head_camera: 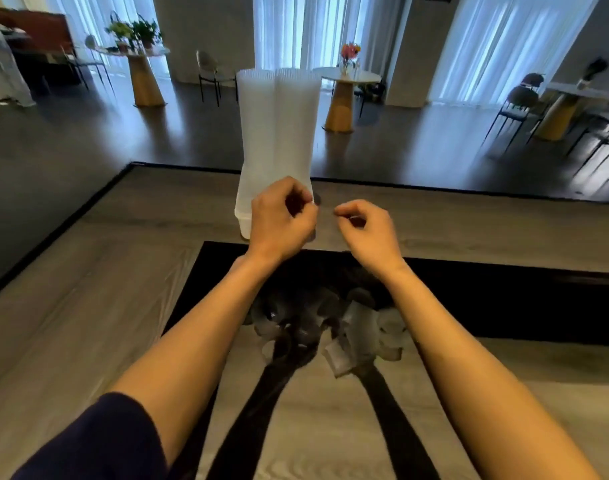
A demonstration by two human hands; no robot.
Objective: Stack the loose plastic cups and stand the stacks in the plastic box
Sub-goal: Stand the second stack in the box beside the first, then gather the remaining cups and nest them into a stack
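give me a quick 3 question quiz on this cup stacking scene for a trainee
1. True or false: two tall cup stacks already stand in the plastic box.
2. Where do the loose cups lie? A) inside the box B) on the table between the forearms C) on the floor
3. Which hand is right in front of the box?

Key:
1. True
2. B
3. The left hand; the right hand is beside it, off to the right, fingers curled.

Daylight glows through the far curtains (289, 29), leaving the room dim. The near table (88, 323) carries dark arm shadows. Edges bend with wide-angle distortion; everything looks slightly soft.
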